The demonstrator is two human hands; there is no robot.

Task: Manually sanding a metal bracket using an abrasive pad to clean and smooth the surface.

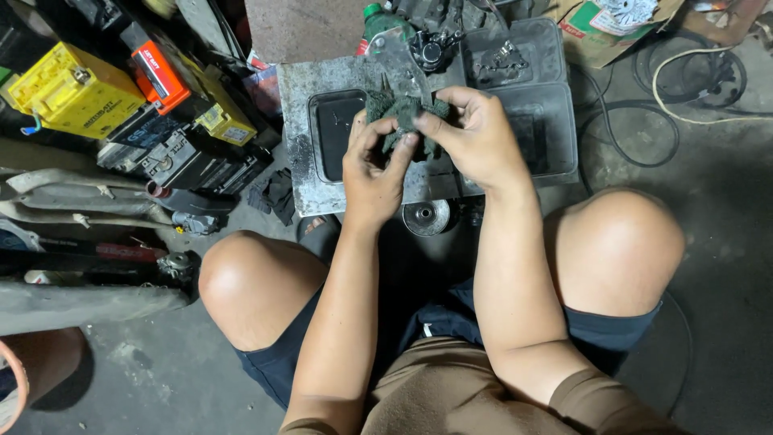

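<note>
**Inspector:** What did each hand have at the time of the frame?

**Assessor:** The left hand point(372, 171) was closed on a dark green scouring cloth point(400, 121), thumb and fingers pinching its lower left part. The right hand point(477, 138) gripped the same cloth from the right, fingers curled over its edge. A flat grey metal part point(400, 60) stood up out of the cloth, tilted away from the person; the cloth was wrapped around its lower end.

**Inspector:** Where was the work held?

**Assessor:** Above a grimy metal tray point(299, 153) on the floor, between the person's bare knees. A dark rectangular basin point(335, 133) sat in the tray just left of the hands. A grey plastic two-compartment tray point(555, 105) lay to the right, touching or overlapping the metal one.

**Inspector:** Other items noted?

**Assessor:** A round metal disc point(426, 217) lay just below the metal tray's near edge. A small black mechanical assembly point(429, 50) rested at the far side, beside a green-capped bottle point(377, 22). A yellow battery point(72, 90) and an orange-labelled one point(159, 74) stood well apart at the left. Cables point(684, 80) lay coiled at the upper right.

**Inspector:** Condition of the metal part?

**Assessor:** Dull and smeared; whether it was a bracket or a lever could not be told from this view.
</note>
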